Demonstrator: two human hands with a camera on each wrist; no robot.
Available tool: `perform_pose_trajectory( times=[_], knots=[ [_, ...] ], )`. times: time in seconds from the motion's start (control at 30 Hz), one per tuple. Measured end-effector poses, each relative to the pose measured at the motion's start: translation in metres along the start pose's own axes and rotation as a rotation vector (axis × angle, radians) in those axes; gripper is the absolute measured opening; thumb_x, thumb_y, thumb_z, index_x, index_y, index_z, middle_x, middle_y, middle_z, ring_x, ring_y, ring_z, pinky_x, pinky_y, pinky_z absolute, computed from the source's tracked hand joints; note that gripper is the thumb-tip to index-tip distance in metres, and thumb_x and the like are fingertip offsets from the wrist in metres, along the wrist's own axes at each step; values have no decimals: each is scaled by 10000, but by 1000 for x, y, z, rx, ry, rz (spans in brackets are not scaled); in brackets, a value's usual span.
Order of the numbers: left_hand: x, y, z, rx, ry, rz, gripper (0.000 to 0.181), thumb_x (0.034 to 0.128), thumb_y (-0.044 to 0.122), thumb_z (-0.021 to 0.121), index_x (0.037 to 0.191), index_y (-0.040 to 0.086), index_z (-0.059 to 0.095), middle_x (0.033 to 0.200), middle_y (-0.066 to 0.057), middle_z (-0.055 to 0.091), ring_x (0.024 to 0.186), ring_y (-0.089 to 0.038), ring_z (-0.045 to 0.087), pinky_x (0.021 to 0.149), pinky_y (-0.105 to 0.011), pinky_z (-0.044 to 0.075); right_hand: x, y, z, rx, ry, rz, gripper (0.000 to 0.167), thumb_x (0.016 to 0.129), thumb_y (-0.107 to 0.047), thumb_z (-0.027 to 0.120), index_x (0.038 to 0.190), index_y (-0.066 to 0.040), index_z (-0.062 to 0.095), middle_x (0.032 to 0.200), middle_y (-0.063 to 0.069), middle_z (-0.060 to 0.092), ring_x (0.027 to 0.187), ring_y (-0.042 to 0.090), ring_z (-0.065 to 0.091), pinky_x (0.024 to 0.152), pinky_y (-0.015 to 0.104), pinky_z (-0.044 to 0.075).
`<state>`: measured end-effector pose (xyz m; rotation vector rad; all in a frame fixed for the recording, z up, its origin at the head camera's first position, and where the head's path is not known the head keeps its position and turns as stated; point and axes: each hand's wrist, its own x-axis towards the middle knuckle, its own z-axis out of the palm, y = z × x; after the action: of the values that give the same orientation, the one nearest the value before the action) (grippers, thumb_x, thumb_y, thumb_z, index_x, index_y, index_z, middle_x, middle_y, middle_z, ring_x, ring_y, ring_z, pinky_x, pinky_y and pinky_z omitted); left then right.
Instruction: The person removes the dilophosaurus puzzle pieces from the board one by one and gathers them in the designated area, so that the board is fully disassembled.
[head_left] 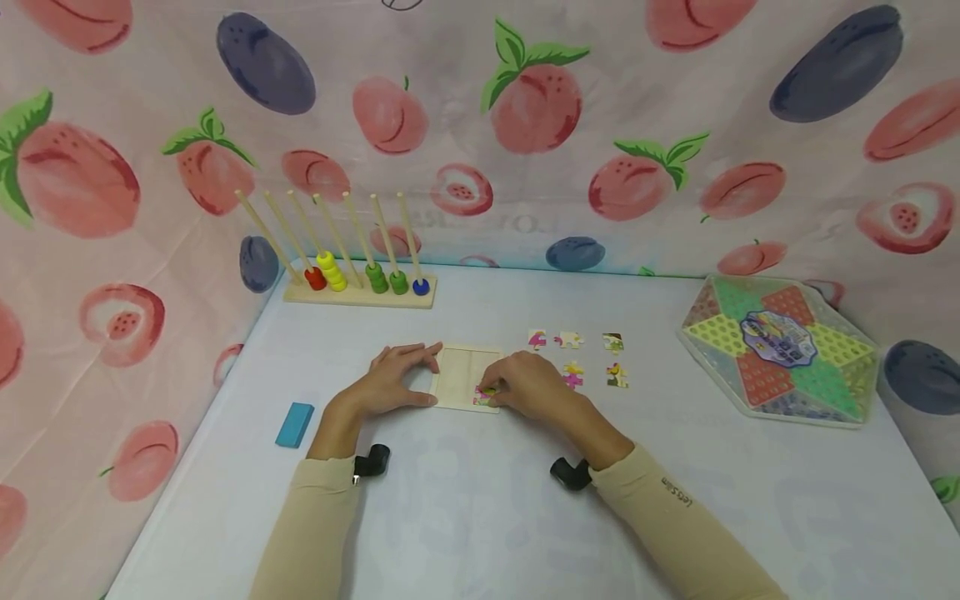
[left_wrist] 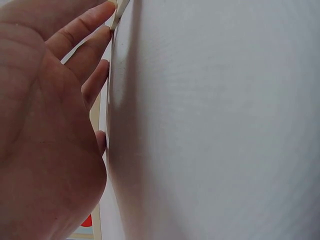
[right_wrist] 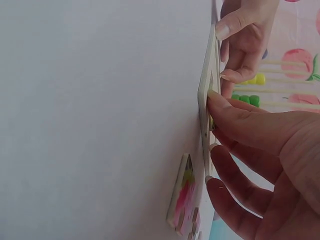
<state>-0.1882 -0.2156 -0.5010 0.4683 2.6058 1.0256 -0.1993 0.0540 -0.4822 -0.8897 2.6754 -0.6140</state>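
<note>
A pale wooden puzzle tray lies flat on the table. My left hand rests at its left side, thumb and forefinger spread along the edge; in the left wrist view the fingers reach out fairly straight. Over the tray's lower right corner, my right hand pinches a pink and green jigsaw piece. The right wrist view shows that thumb and fingers close against the tray edge, with the piece mostly hidden. Several loose jigsaw pieces lie right of the tray.
A wooden bead abacus with upright rods stands at the back left. The blue block lies left of my left forearm. At the right sits a hexagonal clear case of coloured parts. Fruit-patterned cloth hangs behind the table.
</note>
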Motion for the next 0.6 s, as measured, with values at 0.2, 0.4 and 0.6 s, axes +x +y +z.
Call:
perform_pose_trajectory(
  times=[0.2,0.4,0.6],
  knots=[
    [3,2,-3,12,6,15,323,830,207,835,1086,184,640,1647,-53,407,1572,-365,256,1255,-681,-29,1,-2,-4,-2,1,1,215,839,-151,835,1048,-199,823,1148,-34,780,1140,195,692,1028,405,550],
    [4,2,-5,17,17,18,318,831,210,834,1086,191,645,1632,-53,433,1568,-370,265,1254,-685,-26,1,-4,-3,0,27,-4,202,837,-140,836,1034,-185,825,1118,-29,756,1079,170,681,976,359,572],
    [-1,0,-1,25,11,-1,318,833,219,836,1093,201,654,1625,-56,445,1563,-378,278,1249,-699,-15,-4,-6,4,17,31,-46,176,857,-144,817,1028,-181,826,1084,-32,698,993,127,640,893,294,580]
  ],
)
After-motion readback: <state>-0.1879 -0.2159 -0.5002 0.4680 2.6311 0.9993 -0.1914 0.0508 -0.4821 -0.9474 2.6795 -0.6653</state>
